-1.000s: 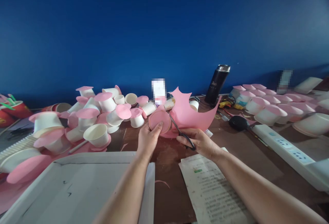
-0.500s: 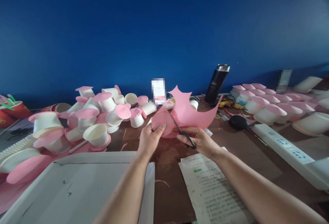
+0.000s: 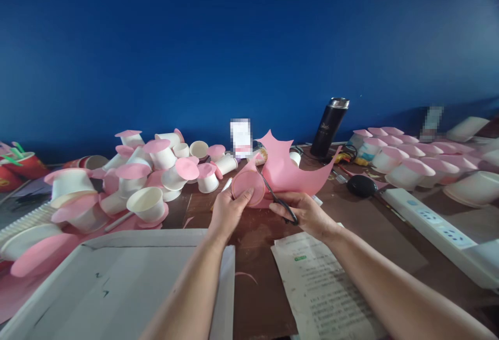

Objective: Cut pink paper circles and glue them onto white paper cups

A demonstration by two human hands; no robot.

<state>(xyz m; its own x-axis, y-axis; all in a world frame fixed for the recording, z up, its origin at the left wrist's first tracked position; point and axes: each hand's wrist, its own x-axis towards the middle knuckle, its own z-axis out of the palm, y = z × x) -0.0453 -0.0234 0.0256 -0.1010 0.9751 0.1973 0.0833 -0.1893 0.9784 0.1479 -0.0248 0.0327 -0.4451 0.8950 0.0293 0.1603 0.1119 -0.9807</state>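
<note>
A: What just changed? Quick, pls.

B: Not much. L hand (image 3: 230, 212) had edged a bit to the right vs. 1 s ago, taking the pink disc (image 3: 245, 184) w/ it. The jagged pink sheet (image 3: 298, 176) had shifted slightly right too.

A: Meaning?

B: Prob feeding the edge to the blades, so I'd call it mid-cut, not done. Couldn't tell if disc & sheet were still joined.

A: Hands?

B: Both closed. L pinched the disc, thumb on its face near the lower edge. R hand (image 3: 307, 214) gripped the black-handled scissors (image 3: 278, 199), blades up along the disc's right side. Blade gap n/a, too small to see.

A: Disc loc?

B: Held up over the brown surface (image 3: 253, 249), approx. centre, sheet behind & to its right. Tan ring on its face; drawn or laid on, couldn't say.

A: Nearby?

B: Thin pink offcut (image 3: 246, 276) below the hands, printed paper (image 3: 312, 267) under the R forearm, white tray (image 3: 148, 277) by the L one. Jumbled paper cups (image 3: 145, 206) far left, rows of pink-topped cups (image 3: 405, 168) far right, black flask (image 3: 327, 129) btwn sheet & rows.
</note>
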